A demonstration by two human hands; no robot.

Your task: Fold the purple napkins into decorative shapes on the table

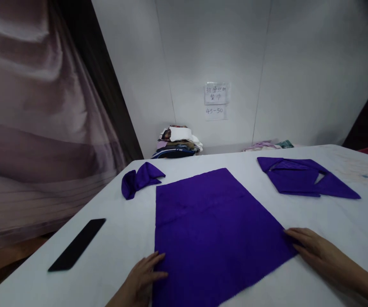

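Observation:
A purple cloth napkin [212, 230] lies spread flat on the white table, its near edge slightly frayed. My left hand [143, 279] rests at its lower left edge, fingers stretched out and the tips touching the fabric. At the lower right edge, my right hand [310, 245] lies with extended fingers on the cloth's border. Neither hand grips anything that shows. Faint creases cross the middle of the napkin. Its nearest left corner runs out of view at the bottom.
A folded purple cloth [144, 177] sits at the far left, another purple cloth [296, 179] at the far right. A black flat strip [77, 245] lies left on the table [123, 230]. Behind stand a clothes pile [177, 143] and a wall sign [216, 100]; a curtain [27, 128] hangs left.

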